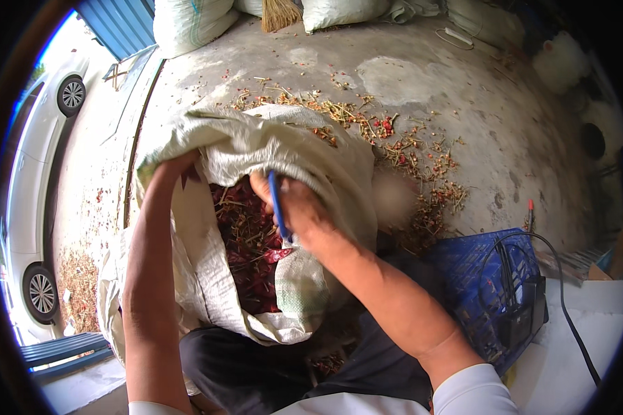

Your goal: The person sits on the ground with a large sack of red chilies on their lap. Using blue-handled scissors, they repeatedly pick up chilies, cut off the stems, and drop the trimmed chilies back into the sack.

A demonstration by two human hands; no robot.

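Centrally placed: large off-white woven plastic sack [284,149], mouth open toward viewer, rim folded and crumpled, cloth stained and slack. Filled with dark red dried chillies [246,242], stems and dry twigs mixed through, heaped to about mid-depth of the opening. Propped against wearer's dark-trousered lap [256,366] at the near edge.

Left hand [176,166]: fingers curled over the sack's upper left rim, pinching the cloth, tips hidden in the fold. Forearm running up along the sack's left wall.

Right hand [291,204]: closed around slim blue-handled tool [278,207], handle pressed between thumb and fingers; working end buried among the chillies, kind of tool not discernible. Hand sitting inside the mouth, just beside the right-hand fold of cloth.

Edges and room: sack walls close on both sides of the right hand; open gap only toward the chilli heap at left and below. Beyond the far rim, grey concrete floor [422,76], littered with scattered chilli stems and red bits [394,138] in a band curving to the right. Blue plastic crate [474,277] just right of the right forearm, black box with black cable [567,311] lying on it. More filled white sacks [190,24] and straw broom head [280,14] along the far edge, well apart. White car [41,173] at far left, past the floor's edge.
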